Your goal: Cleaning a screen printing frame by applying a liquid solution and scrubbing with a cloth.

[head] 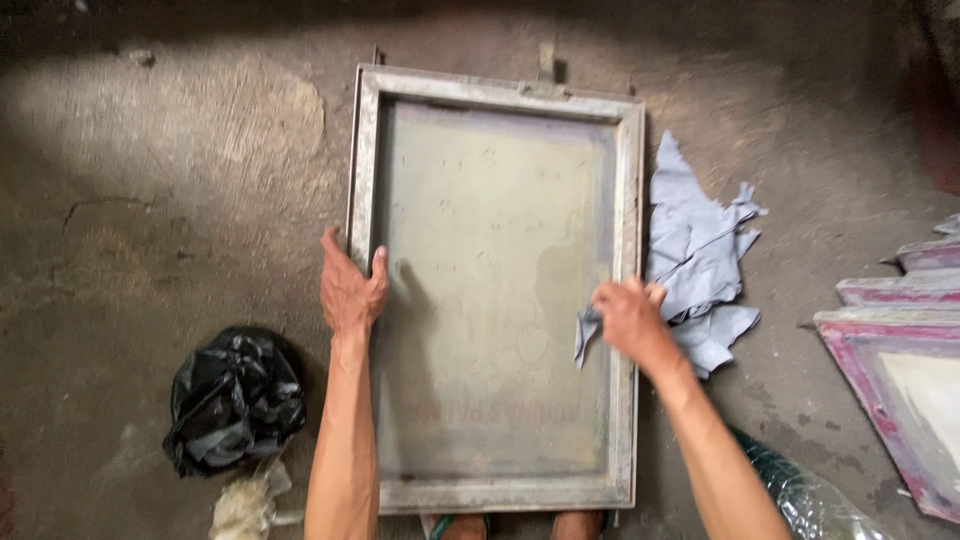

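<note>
Printing screen frame (pixel 497 92) lay at centre; left hand (pixel 349 288) gripped its left edge with closed fingers, right hand (pixel 630 318) pinched a grey rag (pixel 586 332) at the frame's right side.

Bare concrete floor (pixel 180 200), grey-brown, stained and cracked toward left edge. Pale worn patch near upper left, lit by soft band of light from above; top edge falls into shadow. Crumpled black plastic bag (pixel 235 398) at lower left, whitish rag wad (pixel 245 502) just below. Stacked pink-stained frames (pixel 900 340) along right edge. Clear plastic wrap (pixel 810 500) near bottom right.
</note>
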